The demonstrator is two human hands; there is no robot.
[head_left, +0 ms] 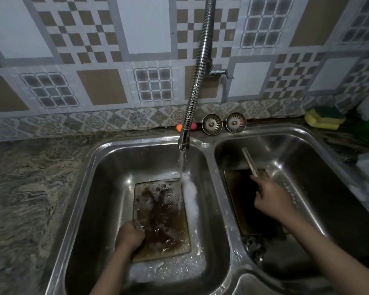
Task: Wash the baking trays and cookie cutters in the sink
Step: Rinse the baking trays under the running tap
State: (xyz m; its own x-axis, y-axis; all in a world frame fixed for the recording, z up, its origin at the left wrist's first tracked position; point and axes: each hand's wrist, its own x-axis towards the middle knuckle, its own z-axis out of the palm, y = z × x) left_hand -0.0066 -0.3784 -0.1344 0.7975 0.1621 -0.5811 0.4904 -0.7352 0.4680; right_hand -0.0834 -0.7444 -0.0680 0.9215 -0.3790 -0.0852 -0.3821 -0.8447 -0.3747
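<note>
Left basin: baking tray (162, 220) lies flat on the basin floor, its surface covered with brown, bubbly water. Foam along its right edge and in front of it. Left hand (130, 236) grips the tray's near-left corner, fingers curled tight over the rim.

Tap stream (182, 165) falls from the flexible metal faucet (197, 71) and strikes the tray's far-right edge, turning white where it lands.

Right basin: second baking tray (246, 201), dark, lies on the floor against the left wall of that basin. Right hand (271, 200) is above it, fingers closed around a long, thin, pale utensil (250, 161) that slants up and away toward the back of the basin; what the utensil is cannot be told. Dark debris near the front of this basin, by the tray's near end.

Double steel sink (210, 158) set in a mottled stone table (30, 188). On the ledge behind: two round metal strainers (212, 124), upright against the wall, and a small orange object (179, 127) partly hidden by the faucet. Yellow-and-green sponge (325, 118) at far right. Patterned tiled wall (94, 50) behind.
</note>
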